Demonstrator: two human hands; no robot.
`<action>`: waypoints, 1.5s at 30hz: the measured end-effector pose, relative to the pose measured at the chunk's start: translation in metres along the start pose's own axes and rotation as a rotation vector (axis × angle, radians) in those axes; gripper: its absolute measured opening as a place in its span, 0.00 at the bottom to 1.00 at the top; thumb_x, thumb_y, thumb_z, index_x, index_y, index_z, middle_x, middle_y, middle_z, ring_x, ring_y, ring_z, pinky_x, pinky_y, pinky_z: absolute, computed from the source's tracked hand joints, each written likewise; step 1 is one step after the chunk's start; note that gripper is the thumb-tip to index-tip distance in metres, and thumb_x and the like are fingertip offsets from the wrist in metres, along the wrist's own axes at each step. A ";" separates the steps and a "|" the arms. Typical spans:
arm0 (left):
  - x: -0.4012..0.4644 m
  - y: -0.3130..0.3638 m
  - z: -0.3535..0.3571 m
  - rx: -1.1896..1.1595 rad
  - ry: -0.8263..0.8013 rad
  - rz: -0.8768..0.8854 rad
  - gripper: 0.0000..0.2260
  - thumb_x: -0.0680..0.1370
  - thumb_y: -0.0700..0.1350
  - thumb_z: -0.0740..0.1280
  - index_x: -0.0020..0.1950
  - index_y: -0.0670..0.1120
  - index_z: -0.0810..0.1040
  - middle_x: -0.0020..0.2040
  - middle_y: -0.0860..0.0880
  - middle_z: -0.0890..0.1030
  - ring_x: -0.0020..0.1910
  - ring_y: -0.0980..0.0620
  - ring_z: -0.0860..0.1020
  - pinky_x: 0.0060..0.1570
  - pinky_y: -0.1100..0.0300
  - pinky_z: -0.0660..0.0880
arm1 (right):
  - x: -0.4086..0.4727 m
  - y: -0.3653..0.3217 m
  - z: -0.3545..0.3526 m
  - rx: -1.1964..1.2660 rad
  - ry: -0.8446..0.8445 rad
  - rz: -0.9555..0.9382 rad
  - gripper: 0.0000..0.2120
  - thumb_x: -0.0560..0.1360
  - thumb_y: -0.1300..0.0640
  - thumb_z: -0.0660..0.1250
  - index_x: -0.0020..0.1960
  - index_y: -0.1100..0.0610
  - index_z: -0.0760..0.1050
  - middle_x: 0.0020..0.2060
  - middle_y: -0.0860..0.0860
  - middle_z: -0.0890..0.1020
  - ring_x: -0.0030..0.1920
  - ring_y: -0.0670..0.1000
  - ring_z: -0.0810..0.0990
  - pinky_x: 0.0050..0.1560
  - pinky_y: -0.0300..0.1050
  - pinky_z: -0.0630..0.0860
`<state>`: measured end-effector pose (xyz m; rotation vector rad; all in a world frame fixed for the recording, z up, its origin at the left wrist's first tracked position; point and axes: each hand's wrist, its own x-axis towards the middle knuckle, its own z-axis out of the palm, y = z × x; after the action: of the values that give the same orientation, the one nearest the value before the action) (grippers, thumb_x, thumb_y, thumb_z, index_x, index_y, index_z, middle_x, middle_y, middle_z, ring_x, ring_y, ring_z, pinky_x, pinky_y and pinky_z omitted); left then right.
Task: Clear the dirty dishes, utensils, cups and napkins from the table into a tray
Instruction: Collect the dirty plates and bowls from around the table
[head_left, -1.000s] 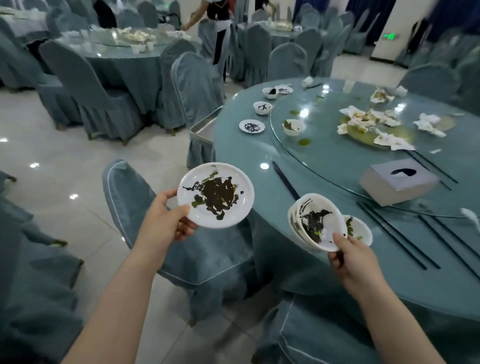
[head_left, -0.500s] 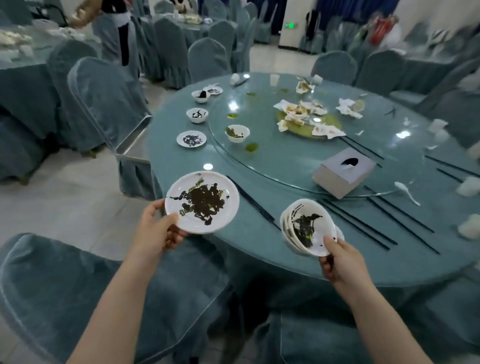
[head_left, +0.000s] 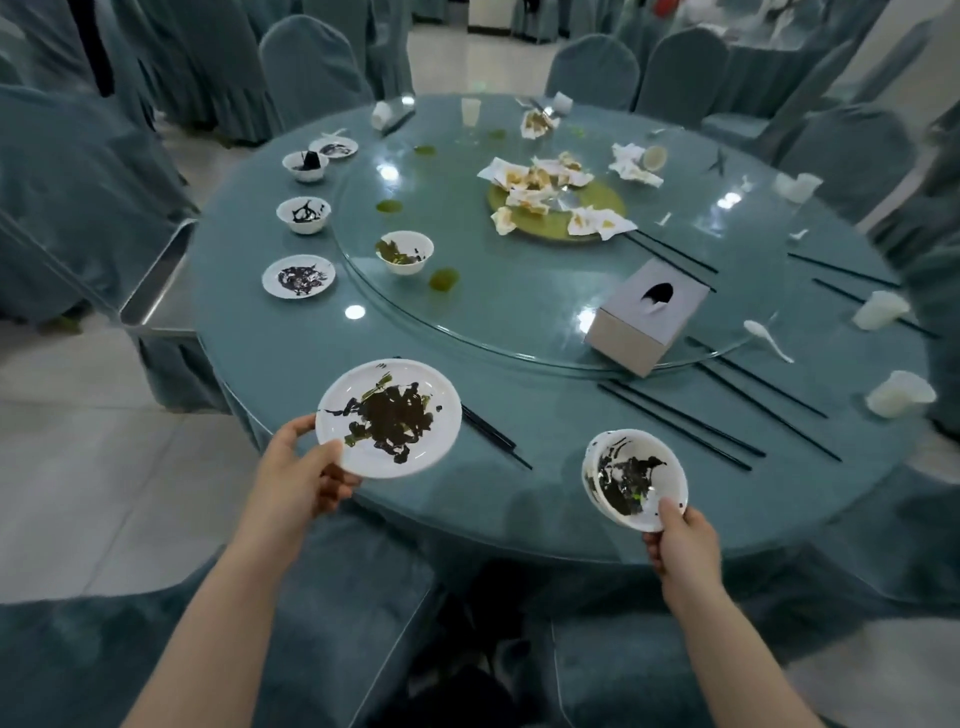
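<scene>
We hold dirty crockery in both hands; our left hand pinches the rim of a smeared plate, thumb on top, and our right hand grips a tilted stack of bowls, how many we cannot tell. The metal tray sits at the table's left edge, forward and left of us, its long axis running away from us along the rim; only part of it shows. Our left hand is clearly nearer, so we judge the plate goes in first, the bowls crossing after. 2 bowls and a small plate lie just beside the tray.
</scene>
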<state>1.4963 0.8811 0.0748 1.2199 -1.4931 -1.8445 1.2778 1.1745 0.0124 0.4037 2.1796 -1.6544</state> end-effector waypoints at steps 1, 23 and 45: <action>0.005 0.001 0.004 0.005 -0.001 -0.003 0.11 0.78 0.37 0.61 0.56 0.52 0.71 0.24 0.46 0.78 0.19 0.54 0.71 0.19 0.66 0.66 | 0.007 -0.002 0.002 0.006 0.028 -0.012 0.09 0.80 0.55 0.58 0.50 0.58 0.74 0.31 0.54 0.75 0.29 0.50 0.69 0.28 0.43 0.65; 0.040 -0.011 0.038 0.095 0.070 -0.074 0.12 0.79 0.36 0.60 0.59 0.50 0.69 0.22 0.46 0.77 0.18 0.55 0.71 0.18 0.69 0.65 | 0.098 0.020 0.031 -0.228 -0.057 0.059 0.09 0.75 0.60 0.61 0.54 0.57 0.74 0.30 0.57 0.82 0.18 0.44 0.73 0.18 0.35 0.65; -0.236 -0.021 -0.240 -0.069 0.597 0.184 0.14 0.74 0.36 0.61 0.52 0.55 0.72 0.27 0.43 0.81 0.21 0.51 0.76 0.18 0.65 0.65 | -0.264 0.002 0.148 -0.195 -0.890 -0.326 0.03 0.73 0.61 0.65 0.42 0.57 0.77 0.23 0.47 0.74 0.19 0.43 0.65 0.19 0.35 0.60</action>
<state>1.8217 0.9506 0.1323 1.3861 -1.1472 -1.2459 1.5309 1.0322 0.0959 -0.6605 1.7133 -1.3504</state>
